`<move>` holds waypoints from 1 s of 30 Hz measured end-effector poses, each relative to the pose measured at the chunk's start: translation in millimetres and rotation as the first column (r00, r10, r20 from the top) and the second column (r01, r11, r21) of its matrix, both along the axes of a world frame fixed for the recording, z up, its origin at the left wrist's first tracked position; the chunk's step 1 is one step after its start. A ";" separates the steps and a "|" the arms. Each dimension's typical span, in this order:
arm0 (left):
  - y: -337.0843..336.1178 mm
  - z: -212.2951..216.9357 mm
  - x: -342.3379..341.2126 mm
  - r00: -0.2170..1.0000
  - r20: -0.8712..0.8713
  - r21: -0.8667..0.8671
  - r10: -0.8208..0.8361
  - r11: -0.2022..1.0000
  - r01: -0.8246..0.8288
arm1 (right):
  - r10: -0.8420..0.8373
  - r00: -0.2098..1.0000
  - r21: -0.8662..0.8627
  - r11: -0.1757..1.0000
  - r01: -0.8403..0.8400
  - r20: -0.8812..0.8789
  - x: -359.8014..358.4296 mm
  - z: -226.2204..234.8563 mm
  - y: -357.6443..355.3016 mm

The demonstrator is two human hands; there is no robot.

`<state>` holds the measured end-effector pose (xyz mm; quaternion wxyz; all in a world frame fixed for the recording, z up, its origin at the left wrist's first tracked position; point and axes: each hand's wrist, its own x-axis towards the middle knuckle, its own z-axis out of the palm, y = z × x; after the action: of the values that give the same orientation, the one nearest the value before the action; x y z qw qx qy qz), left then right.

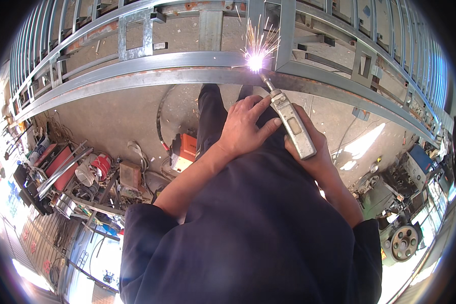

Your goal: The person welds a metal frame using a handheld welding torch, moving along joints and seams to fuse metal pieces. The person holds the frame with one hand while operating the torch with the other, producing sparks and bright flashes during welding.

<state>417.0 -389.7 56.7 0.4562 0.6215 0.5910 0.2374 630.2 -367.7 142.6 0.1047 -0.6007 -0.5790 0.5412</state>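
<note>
A grey handheld welding torch (293, 124) slants across the middle, its narrow nozzle pointing up and left at a steel frame (172, 61). Bright violet-white light and orange sparks (256, 61) burst where the tip meets the frame's near rail, hiding that spot. My right hand (311, 134) is wrapped round the torch from the right, thumb on its left side, with most fingers hidden under the body. From the left, my left hand (248, 124) steadies the torch, index finger and thumb reaching its side near the front. Its other fingers curl down, their tips out of sight.
The frame, with many upright bars, spans the far side. An orange box (187, 146) and dark cable (159, 119) lie left of my legs. Farther left are metal tubes (66, 172) and cluttered gear. At right stand machinery (415, 172) and a round wheel (404, 243).
</note>
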 end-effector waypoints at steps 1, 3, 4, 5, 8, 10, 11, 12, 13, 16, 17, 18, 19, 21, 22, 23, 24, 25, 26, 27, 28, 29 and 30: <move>0.0 -0.5 -0.2 1.000 0.001 0.000 -0.003 1.000 0.003 | 0.004 1.000 0.004 1.000 -0.004 0.007 0.2 -0.2 -0.5; 0.8 -3.3 -0.7 1.000 0.025 -0.005 -0.007 1.000 0.007 | 0.001 1.000 -0.012 1.000 -0.001 0.013 -1.3 1.4 0.1; 1.1 -3.8 -0.8 0.999 0.035 -0.007 -0.008 1.000 0.009 | 0.000 1.000 -0.019 1.000 0.001 0.013 -1.7 2.1 0.6; 1.2 -3.6 -1.1 0.999 0.032 -0.018 -0.020 1.000 0.021 | 0.000 1.000 -0.031 1.000 0.000 0.020 -1.6 3.4 1.1; 2.0 -1.6 -1.7 0.999 0.023 -0.025 -0.040 0.999 0.041 | -0.001 1.000 -0.053 0.999 0.002 0.016 0.5 5.4 0.9; 1.3 0.4 -0.4 0.999 0.023 0.003 -0.031 1.000 0.031 | -0.005 1.000 -0.048 0.999 0.004 -0.011 3.5 5.1 -1.5; 1.2 4.1 -0.5 0.999 0.045 -0.013 -0.030 0.999 0.031 | 0.007 1.000 -0.081 0.997 -0.006 0.020 3.6 10.2 0.4; 0.5 5.7 0.1 0.998 0.015 0.006 -0.061 0.998 0.060 | 0.002 1.000 -0.087 0.996 0.000 0.026 7.3 10.9 -2.7; 0.0 6.5 0.4 0.996 -0.017 0.024 -0.091 0.996 0.091 | -0.004 0.999 -0.093 0.996 0.007 0.032 11.5 11.6 -5.9; 0.1 7.2 1.7 0.993 -0.007 0.026 -0.115 0.993 0.116 | -0.009 1.000 -0.038 0.999 0.009 0.007 17.7 7.1 -11.0; 0.7 7.7 2.1 0.993 -0.009 0.022 -0.114 0.993 0.114 | -0.009 1.000 0.014 1.000 0.009 -0.016 18.5 5.7 -12.6; 1.4 8.4 2.3 0.994 -0.011 0.019 -0.112 0.994 0.112 | -0.015 1.000 -0.005 1.000 0.015 -0.018 18.9 6.8 -12.3; 0.8 8.6 2.4 0.994 -0.021 0.013 -0.103 0.995 0.104 | -0.014 0.999 -0.024 1.000 0.014 -0.028 15.0 10.2 -7.2; -0.9 5.4 3.2 0.997 -0.019 0.028 -0.077 0.997 0.078 | -0.006 0.999 -0.033 0.999 0.004 -0.051 12.8 8.5 -3.2; -0.7 4.5 3.3 0.998 -0.013 0.037 -0.068 0.997 0.069 | -0.002 0.998 -0.021 1.000 0.001 -0.057 12.4 7.6 -2.8; -0.2 4.7 3.3 0.998 -0.009 0.029 -0.068 0.997 0.068 | 0.002 0.998 -0.009 1.000 -0.003 -0.064 12.1 6.8 -2.6; 0.2 4.9 3.3 0.998 -0.006 0.022 -0.067 0.997 0.067 | -0.001 0.998 -0.006 1.000 0.000 -0.061 11.9 5.8 -2.9; 0.2 5.0 3.3 0.998 -0.003 0.015 -0.064 0.998 0.064 | -0.001 0.998 -0.004 1.000 0.001 -0.060 11.8 4.2 -3.3; 0.3 5.1 3.3 0.998 -0.002 0.015 -0.062 0.998 0.062 | -0.001 0.998 -0.001 1.000 0.001 -0.058 11.7 3.2 -3.3; 0.3 5.1 3.3 0.998 0.000 0.015 -0.059 0.998 0.059 | 0.000 0.998 -0.010 1.000 -0.001 -0.058 11.8 2.9 -2.9; 0.4 5.0 3.4 0.998 0.001 0.015 -0.056 0.998 0.056 | 0.003 0.998 -0.019 1.000 -0.004 -0.058 12.0 2.5 -1.9; 0.2 4.6 3.8 0.999 0.006 0.011 -0.043 0.999 0.043 | 0.006 0.998 -0.027 1.000 -0.007 -0.058 12.3 2.0 -1.2; -0.2 4.0 4.5 0.999 0.011 0.008 -0.030 1.000 0.030 | 0.008 0.998 -0.018 1.000 -0.010 -0.060 12.6 0.8 -0.9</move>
<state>421.5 -390.0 60.7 0.4607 0.6307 0.5780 0.2363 642.8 -368.6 143.4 0.1141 -0.5825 -0.5732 0.5649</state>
